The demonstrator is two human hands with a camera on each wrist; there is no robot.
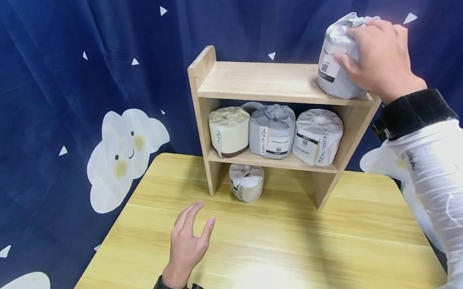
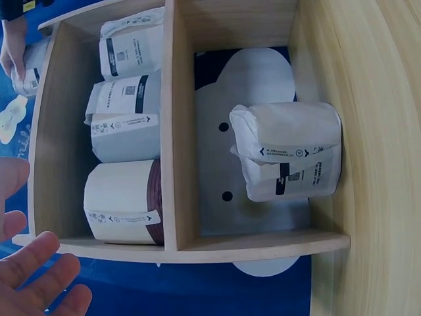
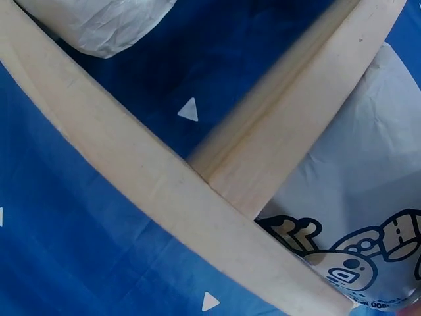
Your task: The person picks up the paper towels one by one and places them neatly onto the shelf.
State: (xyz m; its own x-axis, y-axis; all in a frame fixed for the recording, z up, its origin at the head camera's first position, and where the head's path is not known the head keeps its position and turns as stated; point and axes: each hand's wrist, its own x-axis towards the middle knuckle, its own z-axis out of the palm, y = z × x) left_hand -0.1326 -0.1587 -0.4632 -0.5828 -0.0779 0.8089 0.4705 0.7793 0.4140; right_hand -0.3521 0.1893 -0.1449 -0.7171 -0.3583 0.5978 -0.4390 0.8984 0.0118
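A: What do we have in the right hand [image 1: 380, 56]?

B: A wrapped roll [image 1: 336, 80]: pale grey paper, crinkled and gathered at the top, with a white label, a small square code and a dark band low down. We see the fingers curled over its top, the thumb against its side.

A: So it sits beneath those fingers?

B: Yes, at the right end of the shelf [image 1: 258, 79]; we can't tell whether its full weight rests there.

A: And the left hand [image 1: 188, 242]?

B: Over the surface [image 1: 290, 234], fingers loosely spread, thumb well apart, holding nothing. Beyond its fingertips we find a lower roll [image 1: 248, 188].

A: What do the wrist views add?

B: The right one shows us black cartoon figures on the held paper, unseen from the head. The left one gives us a cloud print [image 2: 256, 72] behind the lower roll.
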